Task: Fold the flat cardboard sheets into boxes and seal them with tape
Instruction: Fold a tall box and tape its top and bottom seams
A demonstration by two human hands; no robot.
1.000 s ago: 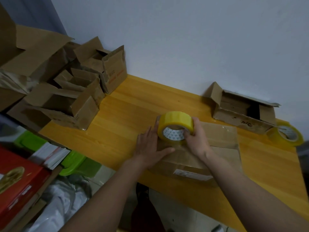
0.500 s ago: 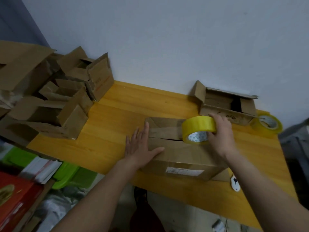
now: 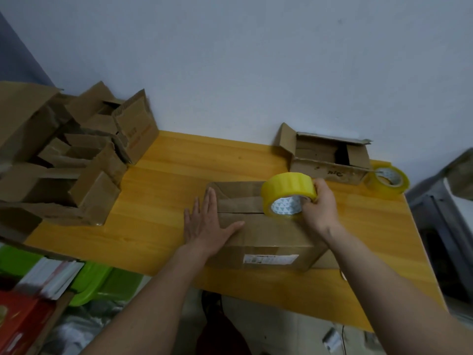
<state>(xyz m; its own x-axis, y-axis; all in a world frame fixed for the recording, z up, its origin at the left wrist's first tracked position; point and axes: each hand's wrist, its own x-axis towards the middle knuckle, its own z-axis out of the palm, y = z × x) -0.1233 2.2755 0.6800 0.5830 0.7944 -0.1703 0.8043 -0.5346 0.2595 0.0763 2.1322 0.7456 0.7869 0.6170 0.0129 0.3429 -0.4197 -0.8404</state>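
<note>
The cardboard box (image 3: 258, 226) being sealed sits near the front edge of the yellow wooden surface (image 3: 163, 201), its top flaps folded shut so that they meet along a seam running left to right. The right hand (image 3: 320, 206) has its grip clamped on the yellow tape roll (image 3: 288, 194), fingers curled over the rim and into the core, and holds the roll on edge right on that seam toward the box's right side, which looks like the way to lay tape along the join. Whether a strip is already stuck down along the left part of the seam is hard to tell in this dim, soft view. The left hand (image 3: 208, 224) lies flat, fingers straight and spread, pressing on the top left corner of the box with the thumb across the near flap; judging by its position it is there to keep the flaps down and stop the box sliding under the pull of the tape. Behind, against the wall, stands an open box (image 3: 330, 162) with its flaps up, and just beside it to the right a second tape roll (image 3: 387, 179) lies flat. At the far left, a heap of folded boxes (image 3: 76, 160) is stacked, open sides showing.
</note>
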